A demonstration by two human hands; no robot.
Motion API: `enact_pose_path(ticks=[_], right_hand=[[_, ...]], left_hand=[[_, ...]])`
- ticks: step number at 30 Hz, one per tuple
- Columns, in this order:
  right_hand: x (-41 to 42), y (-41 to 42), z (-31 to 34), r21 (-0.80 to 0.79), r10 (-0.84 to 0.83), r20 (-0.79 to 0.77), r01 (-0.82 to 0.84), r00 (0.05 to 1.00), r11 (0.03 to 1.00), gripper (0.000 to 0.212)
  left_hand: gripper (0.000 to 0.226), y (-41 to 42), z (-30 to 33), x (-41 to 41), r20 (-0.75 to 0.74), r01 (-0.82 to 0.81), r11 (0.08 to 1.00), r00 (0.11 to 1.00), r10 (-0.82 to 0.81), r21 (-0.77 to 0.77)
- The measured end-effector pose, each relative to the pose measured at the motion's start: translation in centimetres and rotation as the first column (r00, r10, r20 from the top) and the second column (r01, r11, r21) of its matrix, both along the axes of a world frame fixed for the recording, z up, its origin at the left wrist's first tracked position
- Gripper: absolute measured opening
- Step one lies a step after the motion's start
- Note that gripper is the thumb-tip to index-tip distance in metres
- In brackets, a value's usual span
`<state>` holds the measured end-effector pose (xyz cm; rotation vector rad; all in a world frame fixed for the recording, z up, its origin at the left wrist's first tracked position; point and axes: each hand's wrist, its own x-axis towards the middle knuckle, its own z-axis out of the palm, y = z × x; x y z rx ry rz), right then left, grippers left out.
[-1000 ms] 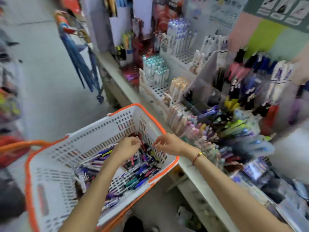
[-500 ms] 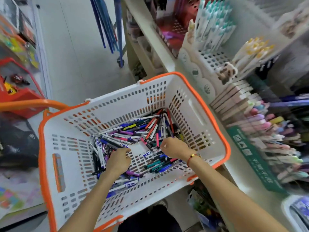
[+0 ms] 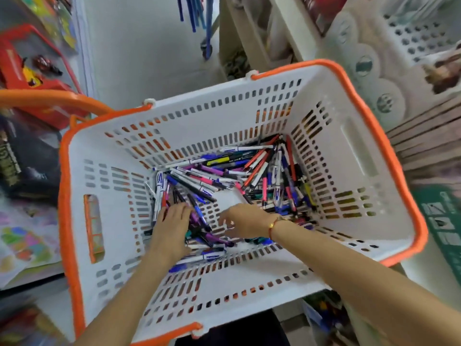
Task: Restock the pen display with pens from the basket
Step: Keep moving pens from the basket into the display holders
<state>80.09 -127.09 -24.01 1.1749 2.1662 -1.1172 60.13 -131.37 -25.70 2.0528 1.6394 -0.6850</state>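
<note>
A white basket with an orange rim [image 3: 389,156] fills the middle of the view. Several pens [image 3: 224,171] in blue, purple, red and white lie heaped on its bottom. My left hand [image 3: 172,226] rests on the pens at the near left of the heap, fingers lying over them. Just to its right, my right hand [image 3: 244,223] reaches left over the heap with blurred, spread fingers and nothing plainly held. A red cord bracelet sits on that wrist. The white perforated pen display [image 3: 411,38] stands on the shelf at the top right, beyond the basket.
The basket's orange handle [image 3: 50,98] sticks out to the left. A red toy box [image 3: 25,71] and colourful packs line the left side. Blue umbrellas [image 3: 194,11] hang at the top. A green sign [image 3: 439,221] edges the shelf on the right.
The view has tipped down from the pen display onto the basket. Both hands have gone deeper into the pen heap, and my right hand has shifted left towards my left hand.
</note>
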Motion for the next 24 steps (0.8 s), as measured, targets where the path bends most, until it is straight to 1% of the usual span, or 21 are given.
enact_pose_path(ticks=[2, 4, 5, 6, 7, 9, 10, 11, 13, 14, 15, 16, 17, 18, 20, 22, 24], right_hand=[[-2.0, -0.3, -0.6, -0.045, 0.022, -0.014, -0.022, 1.000, 0.999, 0.059], [-3.8, -0.8, -1.3, -0.058, 0.010, 0.039, -0.008, 0.999, 0.998, 0.083], [-4.8, -1.1, -1.7, -0.052, -0.004, 0.069, 0.008, 0.998, 0.999, 0.089], [-5.7, -1.5, -2.0, -0.031, -0.016, 0.093, 0.019, 0.996, 0.999, 0.091], [-6.4, -1.8, -2.2, 0.001, -0.031, 0.113, 0.031, 0.993, 1.000, 0.091], [-7.7, -2.5, -2.6, 0.071, -0.055, 0.142, 0.045, 0.988, 0.996, 0.088], [-8.3, -2.9, -2.8, 0.097, -0.058, 0.154, 0.043, 0.986, 0.994, 0.085], [-8.7, -3.4, -3.0, 0.104, -0.065, 0.164, 0.048, 0.984, 0.993, 0.082], [-9.5, -4.0, -3.1, 0.088, -0.115, 0.159, 0.102, 0.981, 0.991, 0.076], [-9.6, -4.0, -2.8, 0.077, -0.131, 0.163, 0.120, 0.978, 0.990, 0.072], [-9.7, -3.8, -2.6, 0.057, -0.126, 0.172, 0.118, 0.977, 0.991, 0.066], [-9.6, -3.6, -2.4, 0.042, -0.102, 0.162, 0.096, 0.982, 0.994, 0.054], [-9.4, -3.3, -2.2, 0.010, -0.058, 0.156, 0.058, 0.986, 0.998, 0.038], [-9.2, -3.1, -2.0, -0.018, -0.009, 0.145, 0.012, 0.989, 1.000, 0.032], [-8.7, -2.8, -2.0, -0.070, 0.051, 0.147, -0.041, 0.988, 0.997, 0.036], [-8.2, -2.7, -2.4, -0.192, 0.027, 0.129, -0.002, 0.991, 0.981, 0.037], [-7.7, -2.3, -3.0, -0.330, -0.011, 0.111, 0.048, 0.994, 0.943, 0.034]], left_hand=[[0.098, -0.3, -0.1, -0.8, -0.009, -0.033, 0.998, 0.999, 0.033, 0.058], [0.091, -0.1, -0.2, -1.5, -0.022, -0.009, 1.000, 1.000, 0.010, 0.024], [0.087, 0.2, -0.3, -1.9, -0.017, 0.004, 1.000, 1.000, -0.004, -0.004], [0.083, 0.6, -0.5, -2.2, 0.017, 0.001, 1.000, 1.000, 0.000, -0.030], [0.081, 1.0, -0.5, -2.4, 0.085, -0.023, 0.998, 0.996, 0.028, -0.062], [0.081, 1.6, -0.1, -3.2, 0.234, -0.113, 0.984, 0.962, 0.143, -0.135], [0.080, 1.7, 0.3, -3.6, 0.268, -0.147, 0.977, 0.946, 0.184, -0.152], [0.076, 1.7, 0.6, -4.0, 0.263, -0.167, 0.976, 0.944, 0.199, -0.141], [0.067, 1.4, 1.1, -4.5, 0.230, -0.190, 0.980, 0.953, 0.198, -0.055], [0.064, 1.2, 1.1, -4.5, 0.240, -0.211, 0.977, 0.948, 0.209, -0.017], [0.061, 1.1, 1.1, -4.4, 0.265, -0.243, 0.970, 0.936, 0.233, 0.003], [0.056, 1.0, 1.2, -4.3, 0.295, -0.277, 0.961, 0.919, 0.262, 0.008], [0.050, 0.9, 1.1, -4.1, 0.327, -0.310, 0.951, 0.899, 0.293, 0.002], [0.044, 1.0, 1.3, -3.9, 0.358, -0.354, 0.935, 0.873, 0.332, -0.005], [0.036, 1.1, 1.5, -3.8, 0.412, -0.457, 0.889, 0.806, 0.424, -0.020], [0.034, 1.3, 1.3, -3.8, 0.441, -0.510, 0.859, 0.762, 0.474, -0.042], [0.035, 1.6, 1.3, -3.9, 0.466, -0.519, 0.852, 0.740, 0.486, -0.065]])
